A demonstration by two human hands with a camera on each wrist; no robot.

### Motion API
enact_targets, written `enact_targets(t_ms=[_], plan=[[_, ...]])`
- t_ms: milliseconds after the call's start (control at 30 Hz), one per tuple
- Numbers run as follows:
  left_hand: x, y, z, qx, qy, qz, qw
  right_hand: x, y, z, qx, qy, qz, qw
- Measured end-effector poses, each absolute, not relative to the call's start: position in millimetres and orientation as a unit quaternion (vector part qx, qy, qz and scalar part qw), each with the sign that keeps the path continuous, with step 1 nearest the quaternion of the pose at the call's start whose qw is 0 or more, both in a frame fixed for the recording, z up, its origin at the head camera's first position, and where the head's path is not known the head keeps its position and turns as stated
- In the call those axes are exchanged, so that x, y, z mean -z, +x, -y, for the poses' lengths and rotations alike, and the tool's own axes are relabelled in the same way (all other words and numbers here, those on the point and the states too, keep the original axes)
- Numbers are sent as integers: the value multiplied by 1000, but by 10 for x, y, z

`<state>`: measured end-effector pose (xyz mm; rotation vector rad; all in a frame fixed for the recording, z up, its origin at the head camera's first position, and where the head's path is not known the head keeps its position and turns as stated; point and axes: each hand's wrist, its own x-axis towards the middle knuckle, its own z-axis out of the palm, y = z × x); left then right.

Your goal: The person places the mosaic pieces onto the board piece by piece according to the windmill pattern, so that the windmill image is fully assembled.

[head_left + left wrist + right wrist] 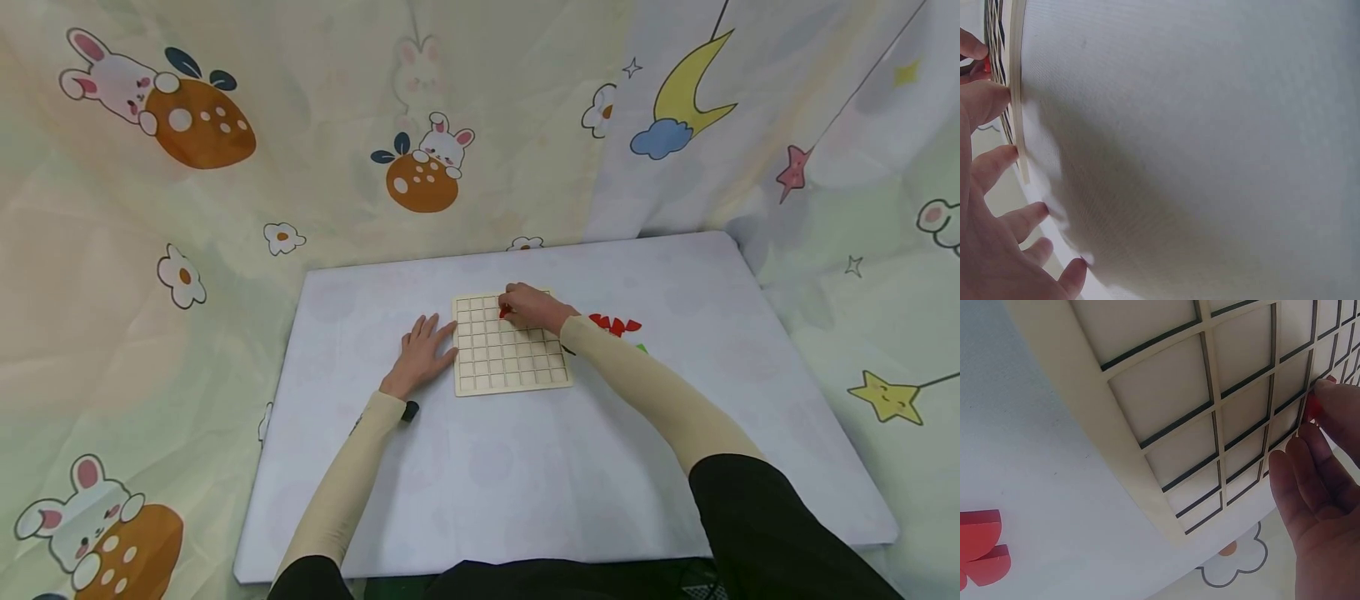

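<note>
Our left hand [418, 354] lies flat on the white worktop [525, 467], fingers straight, touching the left edge of the wooden grid board [510, 343]. Further right, our right hand [528, 307] pinches a red piece [1314, 406] over the board's far cells — more red pieces [615, 323] lie just beside it.

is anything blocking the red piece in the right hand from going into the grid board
Nothing visible does. The right hand pinches a red piece right over the wooden grid board, whose visible cells are empty. The left hand lies flat at the board's left edge, clear of the cells. The other red pieces lie on the table beside the board.
</note>
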<state>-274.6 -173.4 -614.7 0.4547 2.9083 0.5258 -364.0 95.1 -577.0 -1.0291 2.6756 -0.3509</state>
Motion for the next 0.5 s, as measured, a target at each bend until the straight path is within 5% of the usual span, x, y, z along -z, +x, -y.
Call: enact_targets(t_ms=[500], plan=[[6161,-2753,1740,-170,154,-971,71,5762,-3626,-941,111,-352,-922,116]])
